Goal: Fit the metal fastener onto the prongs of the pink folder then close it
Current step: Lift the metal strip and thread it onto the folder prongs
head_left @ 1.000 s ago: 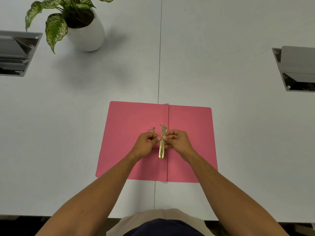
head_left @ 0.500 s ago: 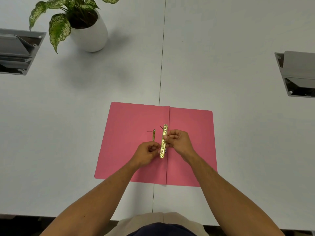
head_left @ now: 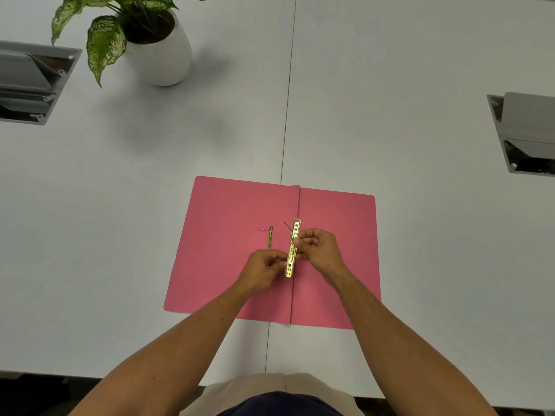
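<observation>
The pink folder [head_left: 228, 235] lies open and flat on the white table. A gold metal fastener bar [head_left: 293, 249] stands on its long edge along the folder's spine. My right hand [head_left: 322, 249] pinches the bar's middle from the right. My left hand [head_left: 264, 270] pinches near its lower end from the left. One gold prong [head_left: 270, 239] rises from the left flap, just left of the bar and apart from it. The lower prong is hidden behind my left hand.
A white pot with a green-and-white plant [head_left: 156, 49] stands at the back left. Grey cable hatches sit open at the left edge [head_left: 27, 82] and right edge [head_left: 525, 133]. A seam [head_left: 288, 100] runs down the table's middle.
My left hand has slid down towards the bar's lower end, uncovering the upper prong. The bar stays upright in my right hand. The camera has tilted a little.
</observation>
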